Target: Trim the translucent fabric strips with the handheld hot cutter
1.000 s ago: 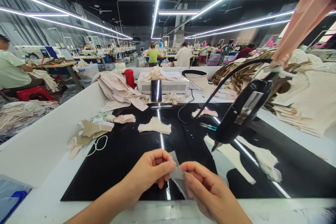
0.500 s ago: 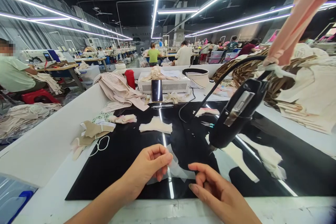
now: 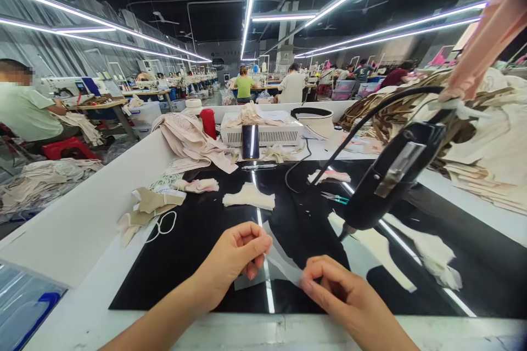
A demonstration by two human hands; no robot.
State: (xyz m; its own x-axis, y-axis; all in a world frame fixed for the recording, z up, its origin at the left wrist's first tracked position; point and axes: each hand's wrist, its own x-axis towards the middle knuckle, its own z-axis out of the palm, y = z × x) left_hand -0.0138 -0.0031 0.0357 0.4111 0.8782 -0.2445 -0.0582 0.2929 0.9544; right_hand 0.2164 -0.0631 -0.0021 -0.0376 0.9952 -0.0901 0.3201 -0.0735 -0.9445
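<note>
Between my hands stretches a thin, see-through white piece of fabric [image 3: 282,263], above the glossy black mat [image 3: 177,269]. My left hand [image 3: 242,252] pinches its upper left part between thumb and forefinger. At the lower right end, my right hand [image 3: 329,285] is closed on its tip. Just beyond lies a stack of cream fabric cutouts [image 3: 249,197]. To the right of my right hand, a black handheld tool [image 3: 389,175] hangs tilted, its narrow tip close to the mat. Under that tip is a long cream fabric piece [image 3: 385,258].
Teal-handled snips [image 3: 335,198] lie near the hanging tool. A phone [image 3: 250,141] leans against a white vented box [image 3: 284,134] at the back. Beige pieces and cord loops [image 3: 167,223] lie left. Brown and cream fabric piles [image 3: 486,137] crowd the right. A person [image 3: 28,101] sits far left.
My right hand has closed its fingers on the end of the thin fabric, which is now drawn out between both hands. The hanging tool appears further right; the view has shifted slightly.
</note>
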